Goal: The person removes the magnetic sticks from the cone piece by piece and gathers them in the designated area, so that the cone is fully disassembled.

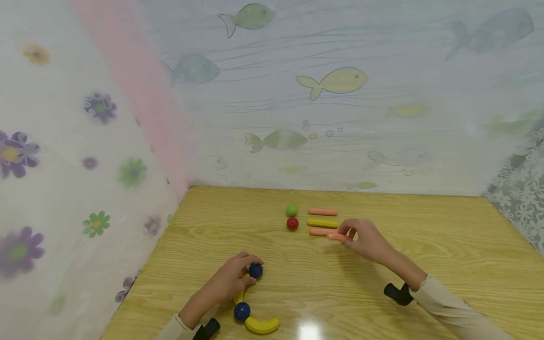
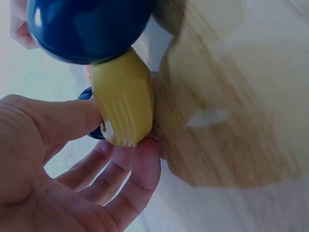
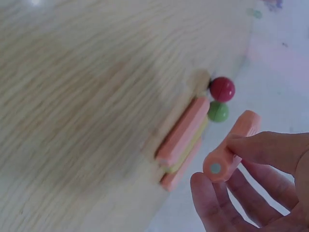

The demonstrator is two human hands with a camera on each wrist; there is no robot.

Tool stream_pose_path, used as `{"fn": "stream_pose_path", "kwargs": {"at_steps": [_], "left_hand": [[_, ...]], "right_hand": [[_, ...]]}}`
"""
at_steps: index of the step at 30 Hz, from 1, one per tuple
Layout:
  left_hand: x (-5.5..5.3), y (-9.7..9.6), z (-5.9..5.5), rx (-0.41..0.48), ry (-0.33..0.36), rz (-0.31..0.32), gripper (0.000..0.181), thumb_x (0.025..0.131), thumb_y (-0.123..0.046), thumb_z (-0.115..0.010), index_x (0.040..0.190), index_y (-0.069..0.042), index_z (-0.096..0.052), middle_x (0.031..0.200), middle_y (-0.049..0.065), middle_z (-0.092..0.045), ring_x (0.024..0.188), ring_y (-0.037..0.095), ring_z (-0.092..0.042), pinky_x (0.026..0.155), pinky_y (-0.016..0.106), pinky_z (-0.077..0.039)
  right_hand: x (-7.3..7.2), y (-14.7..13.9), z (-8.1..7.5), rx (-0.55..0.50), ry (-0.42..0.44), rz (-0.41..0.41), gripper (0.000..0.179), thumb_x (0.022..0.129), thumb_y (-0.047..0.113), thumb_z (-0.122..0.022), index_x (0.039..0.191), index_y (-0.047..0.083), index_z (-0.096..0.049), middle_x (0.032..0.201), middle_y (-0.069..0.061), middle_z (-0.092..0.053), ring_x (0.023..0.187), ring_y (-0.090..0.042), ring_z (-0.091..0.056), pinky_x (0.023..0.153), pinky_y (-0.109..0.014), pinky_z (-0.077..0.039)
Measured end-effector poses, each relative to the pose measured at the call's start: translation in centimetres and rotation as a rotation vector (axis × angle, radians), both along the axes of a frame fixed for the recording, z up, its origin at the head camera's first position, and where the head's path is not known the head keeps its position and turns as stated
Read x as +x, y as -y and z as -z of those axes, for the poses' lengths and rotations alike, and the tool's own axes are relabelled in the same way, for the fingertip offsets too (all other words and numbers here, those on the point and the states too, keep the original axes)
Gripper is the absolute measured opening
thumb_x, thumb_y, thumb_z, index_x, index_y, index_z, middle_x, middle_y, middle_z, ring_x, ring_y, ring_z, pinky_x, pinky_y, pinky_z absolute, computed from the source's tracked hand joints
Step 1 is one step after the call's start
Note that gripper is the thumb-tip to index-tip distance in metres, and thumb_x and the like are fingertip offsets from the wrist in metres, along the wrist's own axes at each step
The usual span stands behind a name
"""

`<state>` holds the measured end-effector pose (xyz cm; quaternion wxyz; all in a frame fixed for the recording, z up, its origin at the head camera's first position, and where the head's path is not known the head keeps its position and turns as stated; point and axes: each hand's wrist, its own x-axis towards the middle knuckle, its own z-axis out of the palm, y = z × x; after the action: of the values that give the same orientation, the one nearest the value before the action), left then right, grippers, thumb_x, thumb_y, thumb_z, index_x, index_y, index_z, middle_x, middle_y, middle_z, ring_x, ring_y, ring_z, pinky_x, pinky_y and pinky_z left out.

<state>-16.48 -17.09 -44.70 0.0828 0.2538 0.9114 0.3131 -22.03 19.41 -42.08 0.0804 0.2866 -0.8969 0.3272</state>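
Free tabletop [image 1: 297,278] between blue balls [image 1: 242,311] and sticks [image 1: 322,224], red ball [image 1: 292,224] blocking sticks' left.

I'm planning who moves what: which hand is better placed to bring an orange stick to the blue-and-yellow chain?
Probably the right hand: it already holds an orange stick, near the other sticks. The left hand grips the chain, so it seems better suited to steadying it.

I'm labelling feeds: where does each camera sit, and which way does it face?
Head: on the head, facing forward and down over the table; left hand, right hand, forearms show.
Left wrist: on that wrist, facing a yellow piece and blue ball; that hand shows.
Right wrist: likewise, facing a pinched orange piece; that hand shows.
Head and right wrist share the red ball and green ball.
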Motion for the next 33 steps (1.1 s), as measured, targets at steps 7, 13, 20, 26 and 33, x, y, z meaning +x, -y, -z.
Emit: {"fn": "stream_pose_path", "kwargs": {"at_steps": [7,13,20,26,33], "left_hand": [[0.1,0.1,0.0,0.01,-0.01,0.003,0.036,0.085,-0.006,-0.069,0.119,-0.014,-0.061,0.106,-0.004,-0.054,0.08,0.013,-0.048,0.067,0.026,-0.042],[0.2,0.1,0.1,0.012,-0.014,-0.001,0.036,0.086,-0.006,-0.069,0.119,-0.014,-0.061,0.105,-0.005,-0.053,0.079,0.013,-0.047,0.067,0.026,-0.041],[0.2,0.2,0.2,0.02,-0.01,-0.005,0.035,0.086,-0.006,-0.069,0.12,-0.015,-0.061,0.104,-0.005,-0.053,0.079,0.014,-0.047,0.067,0.026,-0.041],[0.3,0.2,0.1,0.031,-0.015,-0.005,0.035,0.086,-0.007,-0.069,0.12,-0.015,-0.061,0.103,-0.004,-0.053,0.079,0.014,-0.047,0.067,0.026,-0.04],[0.3,0.2,0.3,0.031,-0.009,-0.008,0.035,0.086,-0.008,-0.069,0.12,-0.016,-0.061,0.1,-0.006,-0.052,0.079,0.013,-0.047,0.067,0.025,-0.04]], "right_hand": [[-0.8,-1.6,-0.3,-0.003,0.01,0.039,0.013,0.08,-0.003,-0.071,0.087,0.007,-0.068,0.079,0.0,-0.063,0.065,-0.014,-0.055,0.053,-0.026,-0.044],[-1.7,-2.6,-0.1,0.011,-0.012,0.061,0.013,0.079,-0.004,-0.07,0.088,0.005,-0.067,0.08,-0.002,-0.063,0.067,-0.016,-0.056,0.056,-0.027,-0.046],[-2.9,-3.9,0.5,0.019,-0.011,0.078,0.012,0.079,-0.004,-0.07,0.088,0.004,-0.066,0.08,-0.004,-0.063,0.068,-0.018,-0.056,0.056,-0.029,-0.046],[-4.1,-4.7,1.1,0.026,-0.032,0.094,0.012,0.08,-0.003,-0.07,0.087,0.005,-0.066,0.08,-0.003,-0.062,0.069,-0.019,-0.056,0.057,-0.029,-0.046],[-5.6,-5.1,1.5,0.047,-0.069,0.099,0.011,0.08,-0.006,-0.067,0.088,0.002,-0.065,0.08,-0.009,-0.063,0.068,-0.021,-0.058,0.06,-0.034,-0.048]]}}
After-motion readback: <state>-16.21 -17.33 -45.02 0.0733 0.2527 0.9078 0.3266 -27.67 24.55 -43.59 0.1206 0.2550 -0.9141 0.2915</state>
